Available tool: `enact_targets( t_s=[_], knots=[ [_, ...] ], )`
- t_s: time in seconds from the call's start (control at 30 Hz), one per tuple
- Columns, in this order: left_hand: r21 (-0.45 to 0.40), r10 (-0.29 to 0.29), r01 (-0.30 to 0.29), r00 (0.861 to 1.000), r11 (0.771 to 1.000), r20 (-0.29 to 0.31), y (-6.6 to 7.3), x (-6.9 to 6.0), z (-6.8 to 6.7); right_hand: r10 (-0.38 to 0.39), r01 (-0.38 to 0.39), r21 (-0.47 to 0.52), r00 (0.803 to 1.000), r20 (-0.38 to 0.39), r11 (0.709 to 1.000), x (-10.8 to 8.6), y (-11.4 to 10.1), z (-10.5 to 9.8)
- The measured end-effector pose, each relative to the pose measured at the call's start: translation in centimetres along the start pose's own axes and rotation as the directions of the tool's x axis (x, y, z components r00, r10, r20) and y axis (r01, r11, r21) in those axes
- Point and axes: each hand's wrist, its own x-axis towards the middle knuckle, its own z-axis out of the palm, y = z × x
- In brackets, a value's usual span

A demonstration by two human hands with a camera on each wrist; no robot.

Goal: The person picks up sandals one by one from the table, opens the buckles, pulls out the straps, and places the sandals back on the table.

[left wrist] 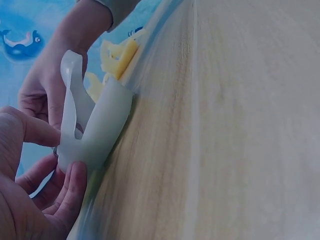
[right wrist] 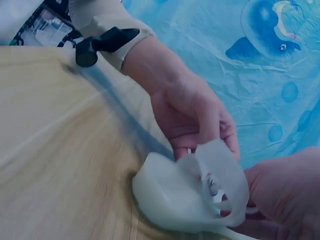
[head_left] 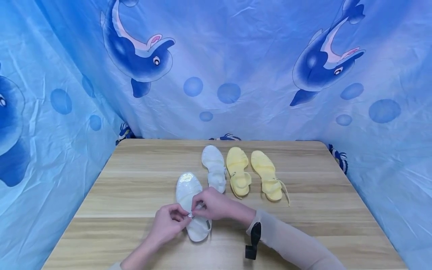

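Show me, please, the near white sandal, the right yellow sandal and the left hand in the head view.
Near white sandal (head_left: pixel 186 195), head view, front strap.
Right yellow sandal (head_left: pixel 268 175), head view, mid-sole.
Left hand (head_left: pixel 166 224), head view, back of the hand.

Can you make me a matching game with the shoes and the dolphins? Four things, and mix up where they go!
Things:
1. Nearer white sandal
2. Farther white sandal
3. Yellow sandals
4. Dolphins

Places, as the head view shows them:
A. Printed on the blue cloth
B. At the right end of the shoes
C. Pinched by the left hand and right hand
D. Between the other white sandal and the yellow ones

Pairs: 1-C, 2-D, 3-B, 4-A
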Motion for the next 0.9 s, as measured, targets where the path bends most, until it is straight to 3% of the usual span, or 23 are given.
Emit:
enact_targets(
  t_s=[0.2,0.57,0.8,0.9],
  knots=[
    [-0.027,0.011,-0.011,1.000,1.000,0.012,0.39,0.52,0.54,0.072,-0.072,0.014,0.997,-0.012,0.997,-0.43,0.16,-0.59],
    [0.000,-0.039,0.039,0.999,0.999,0.000,-0.29,0.23,0.18,0.066,-0.064,0.071,0.998,-0.013,0.995,-0.47,0.37,0.20],
    [-0.008,-0.021,0.020,1.000,1.000,-0.020,-0.08,0.02,0.08,0.087,-0.084,0.085,0.996,-0.033,0.993,-0.59,0.30,0.03],
    [0.036,0.047,-0.045,0.998,0.998,-0.039,0.38,0.02,-0.43,0.083,-0.080,0.083,0.996,-0.040,0.993,-0.21,-0.16,-0.11]
  ],
)
